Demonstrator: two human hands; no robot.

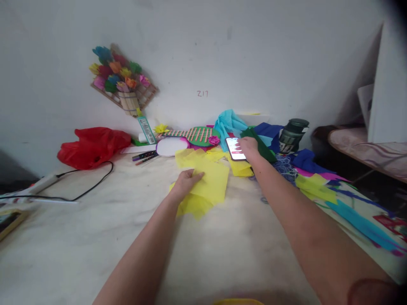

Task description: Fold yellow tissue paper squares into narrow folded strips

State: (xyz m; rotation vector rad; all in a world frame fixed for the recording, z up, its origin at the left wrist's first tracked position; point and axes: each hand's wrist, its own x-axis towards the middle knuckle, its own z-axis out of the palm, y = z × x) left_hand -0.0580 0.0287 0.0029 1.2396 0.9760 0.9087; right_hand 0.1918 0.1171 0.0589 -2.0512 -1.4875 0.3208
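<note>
My left hand lies flat, fingers stretched, on a sheet of yellow tissue paper in the middle of the white table. My right hand reaches farther back and rests on a phone with a lit screen; its fingers curl over the phone's right edge. More yellow paper lies under the phone.
Scraps of blue, green, cyan and yellow paper litter the right side. A dark jar stands at the back right. A woven paper craft, pens, a red plastic bag, a black cable and a paper-flower basket sit at the back left.
</note>
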